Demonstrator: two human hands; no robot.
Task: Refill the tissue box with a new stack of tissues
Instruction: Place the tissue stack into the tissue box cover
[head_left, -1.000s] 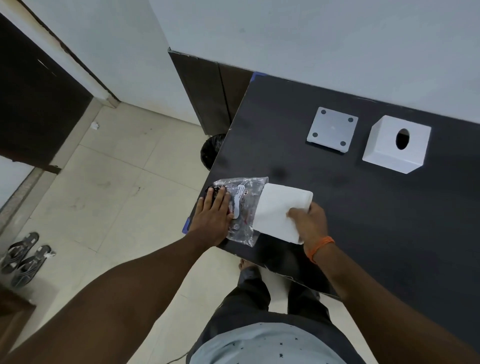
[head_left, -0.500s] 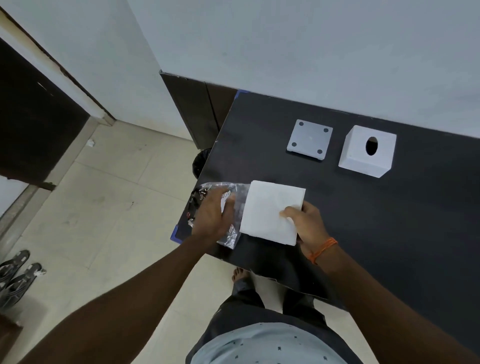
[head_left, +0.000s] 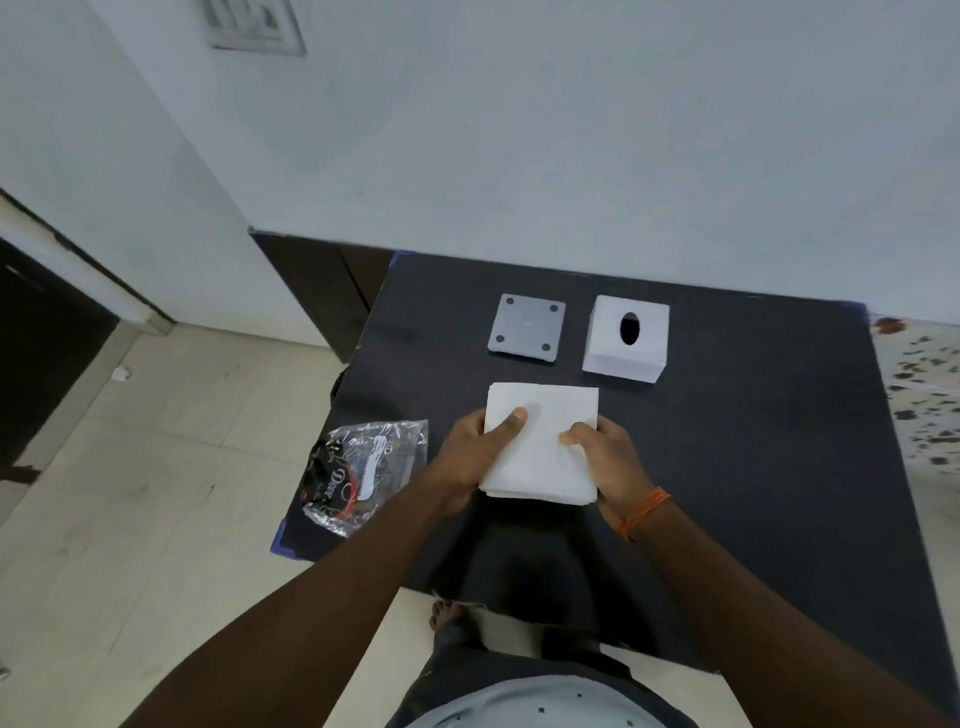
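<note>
Since the earlier frame, tissue stack (head_left: 540, 447) is out of its wrapper (head_left: 363, 475), now lying empty at the table's (head_left: 753, 457) left edge, and left hand (head_left: 475, 454) and right hand (head_left: 610, 460) both pinch it, thumbs on top, near white tissue box (head_left: 626, 340) and grey base plate (head_left: 527, 328) by the far edge.

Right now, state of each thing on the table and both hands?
tissue stack: out of its wrapper, held in both hands above the table.
plastic wrapper: empty, crumpled, lying at the table's left edge.
tissue box: base off, oval slot facing up.
base plate: detached, flat beside the box.
left hand: gripping the stack.
right hand: gripping the stack.
</note>
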